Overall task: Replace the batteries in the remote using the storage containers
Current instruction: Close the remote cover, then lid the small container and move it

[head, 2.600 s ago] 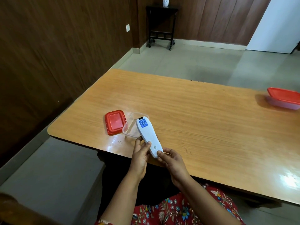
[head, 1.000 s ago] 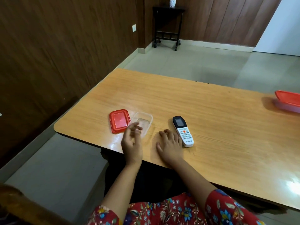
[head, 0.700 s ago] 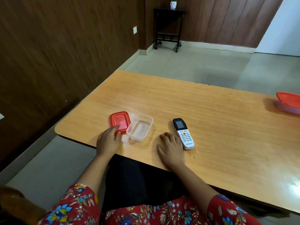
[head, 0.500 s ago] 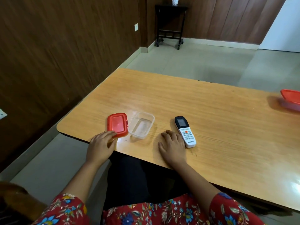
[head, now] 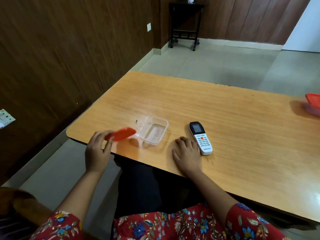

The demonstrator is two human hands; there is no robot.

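Clear container (head: 154,133): stands open on the table (head: 225,110).
Red lid (head: 121,134): just left of the container, raised and tilted, blurred.
Left hand (head: 97,151): pinches the lid at its near end.
Right hand (head: 187,153): lies flat on the table, right of the container, fingers relaxed, holding nothing.
Remote (head: 200,137): right of the container, buttons up, just beside the right hand.

A: What lies on the table (head: 225,110)?
B: The container (head: 154,133) by the front-left corner, with the remote (head: 200,138) to its right, apart from it.
A: The lid (head: 121,134)?
B: Left of the container, held above the table by the left hand (head: 97,151).
A: The right hand (head: 187,153)?
B: On the table, just left of the remote's near end. A 2nd container (head: 313,104) sits far right
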